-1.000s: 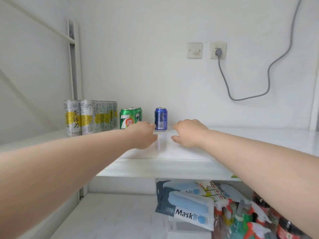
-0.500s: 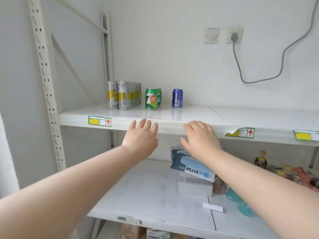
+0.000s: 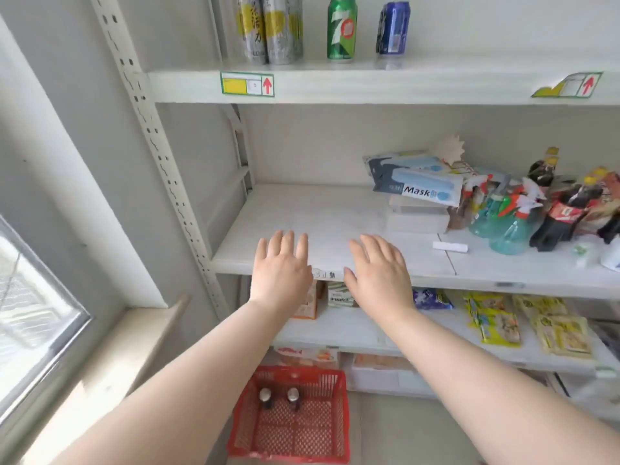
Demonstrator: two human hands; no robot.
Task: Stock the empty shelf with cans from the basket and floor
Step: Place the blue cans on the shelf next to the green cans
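White shelf (image 3: 369, 85) up top has a few cans (image 3: 341, 28) placed. Left hand (image 3: 281, 266) and right hand (image 3: 379, 270) empty, fingers spread. I'd say most restocking remains; red basket (image 3: 295, 427) holds two items.

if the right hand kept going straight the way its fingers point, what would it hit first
Probably nothing soon: the right hand is open, its fingers aimed over the bare left part of the middle shelf toward the back wall. The mask packs sit off to the right of that line, though depth is unclear.
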